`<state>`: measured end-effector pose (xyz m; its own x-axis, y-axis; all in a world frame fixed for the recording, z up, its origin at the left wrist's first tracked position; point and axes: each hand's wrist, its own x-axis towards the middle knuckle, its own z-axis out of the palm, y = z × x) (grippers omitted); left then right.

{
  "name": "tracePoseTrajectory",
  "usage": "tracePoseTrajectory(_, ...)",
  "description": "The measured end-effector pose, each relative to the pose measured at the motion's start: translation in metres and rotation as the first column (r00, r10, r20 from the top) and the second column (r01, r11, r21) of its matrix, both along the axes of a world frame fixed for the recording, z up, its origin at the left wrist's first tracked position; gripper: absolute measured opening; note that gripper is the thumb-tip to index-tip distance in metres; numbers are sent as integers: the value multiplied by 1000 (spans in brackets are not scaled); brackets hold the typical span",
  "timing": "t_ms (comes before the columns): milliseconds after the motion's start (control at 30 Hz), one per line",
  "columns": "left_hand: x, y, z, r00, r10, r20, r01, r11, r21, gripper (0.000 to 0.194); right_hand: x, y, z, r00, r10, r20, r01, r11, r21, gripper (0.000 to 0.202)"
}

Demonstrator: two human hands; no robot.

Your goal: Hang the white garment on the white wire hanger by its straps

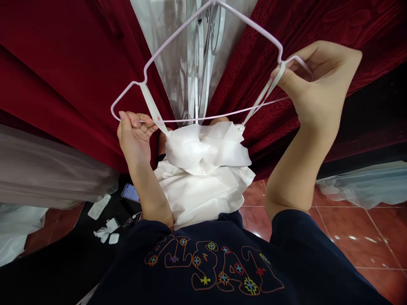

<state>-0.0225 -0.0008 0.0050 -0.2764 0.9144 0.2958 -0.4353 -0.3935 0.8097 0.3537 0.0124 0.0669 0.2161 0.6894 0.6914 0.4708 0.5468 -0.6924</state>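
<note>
A pale pink hanger [181,26] spans the upper middle. From its two notches hangs a white garment [206,182] by thin straps, the left strap [151,103] and the right strap [265,91]. My left hand [135,129] holds the hanger's lower left corner between thumb and fingers. At the other end, my right hand [313,80] pinches the right strap where it meets the hanger's notch; some of its fingers are behind the hanger. The garment's lower part rests over my lap.
Dark red curtains [79,55] hang on both sides, with white hangers [199,51] between them. On a black surface [73,254] at the lower left lie a phone [130,192], a white charger [112,225] and small white items. Red floor tiles [349,224] show at the right.
</note>
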Motion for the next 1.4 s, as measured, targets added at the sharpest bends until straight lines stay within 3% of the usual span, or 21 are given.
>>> tracePoseTrajectory(67,0,0,0,1000,5,-13,-6,1000,-19,73,-2,-5,0,1000,-7,20,6,1000,26,24)
tracePoseTrajectory(133,1,-1,0,1000,10,-20,-10,1000,-25,73,-7,-13,-4,998,-53,29,48,987,155,35)
tracePoseTrajectory(167,2,-2,1,1000,9,-18,-9,1000,-25,73,-12,-18,-8,995,-100,17,92,963,255,38)
tracePoseTrajectory(233,4,-3,2,1000,9,3,-9,1000,-18,72,-26,-29,-18,980,-189,-68,198,864,462,27)
tracePoseTrajectory(300,7,-5,4,1000,2,32,-2,1000,-11,71,-46,-37,-32,968,-189,-168,251,788,562,19)
tracePoseTrajectory(333,8,-5,6,999,1,45,-1,1000,-9,70,-57,-39,-39,966,-161,-202,248,793,556,22)
tracePoseTrajectory(433,9,-7,9,998,9,63,-7,1000,-30,68,-83,-36,-65,970,-93,-226,179,901,395,40)
tracePoseTrajectory(567,8,-9,11,998,26,55,-24,999,-33,67,-92,-28,-89,951,-75,-301,143,967,210,49)
tracePoseTrajectory(800,7,-8,9,998,-7,58,8,1000,-23,68,-89,-33,-80,908,82,-411,-33,992,124,41)
tracePoseTrajectory(900,7,-7,7,999,0,38,0,1000,-14,69,-81,-29,-86,911,136,-388,-93,987,129,42)
tracePoseTrajectory(967,6,-7,5,1000,3,31,-4,1000,13,68,-75,-26,-92,923,85,-375,11,969,246,44)
tracePoseTrajectory(1033,5,-6,4,1000,-3,25,3,1000,30,66,-73,-27,-95,920,-30,-391,192,904,382,43)
tracePoseTrajectory(1100,4,-5,2,1000,-16,23,15,999,32,63,-76,-33,-92,926,-121,-358,270,875,402,36)
tracePoseTrajectory(1133,3,-5,0,1000,-24,19,24,999,32,62,-80,-37,-88,946,-124,-301,232,904,360,33)
tracePoseTrajectory(1200,3,-3,-2,1000,-29,6,29,999,43,61,-90,-46,-79,992,-3,-125,27,981,191,27)
tracePoseTrajectory(1267,5,-2,-5,1000,-9,-18,10,999,53,61,-100,-50,-72,988,154,5,-154,987,41,24)
tracePoseTrajectory(1333,8,-4,-8,999,23,-41,-21,998,62,56,-108,-50,-70,983,183,33,-184,982,33,22)
tracePoseTrajectory(1400,12,-9,-9,995,44,-87,-39,997,67,47,-114,-46,-73,992,122,-8,-121,989,90,21)
